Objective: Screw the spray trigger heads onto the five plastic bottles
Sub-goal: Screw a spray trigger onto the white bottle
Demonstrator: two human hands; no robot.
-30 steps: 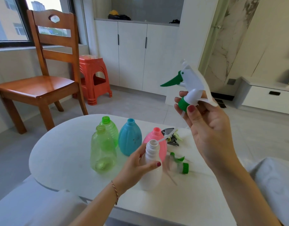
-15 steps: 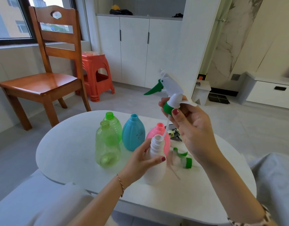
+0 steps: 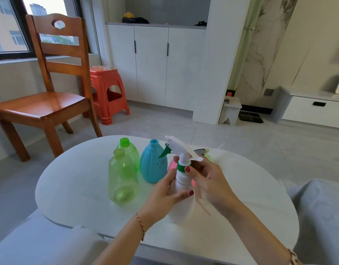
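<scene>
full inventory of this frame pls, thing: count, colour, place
table: 1, white, foreground
white bottle: 1, on table, held by left hand
spray head: 1, white with green collar and trigger, seated on white bottle
green bottles: 2, clear green, uncapped, table left
blue bottle: 1, uncapped, table middle
pink bottle: 1, mostly hidden behind hands
loose spray head: at least 1, behind hands, partly hidden
chair: 1, brown wood, left
stool: 1, red, beside chair
cabinets: white, back wall
left hand: grips white bottle
right hand: on spray head collar
</scene>
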